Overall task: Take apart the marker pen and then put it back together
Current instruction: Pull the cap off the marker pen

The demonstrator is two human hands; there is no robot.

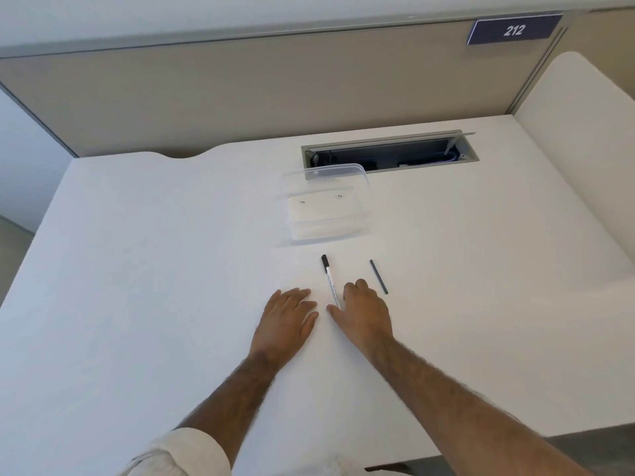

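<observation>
So your marker pen was lying flat on the white desk, white barrel with the black cap end pointing away from you, toward the clear plastic container. It sat pretty much in the gap between your two hands, but way closer to the right one. Your right hand was palm down, fingers spread loose and open, not gripping anything. The near end of the pen ran right up against the inner edge of that hand, between your thumb and index finger, and it looked like it was touching or just barely tucked under there. Couldn't tell for sure which.

Your left hand was flat on the desk too, open, fingers together, holding nothing. It sat just to the left of the pen with a small strip of bare desk between them.

Off to the right of your right hand there was a thin dark rod lying on its own, roughly parallel to the pen, near your fingertips but not touching them.

The container was further back, beyond the pen's cap end, with the open cable tray behind it.
</observation>
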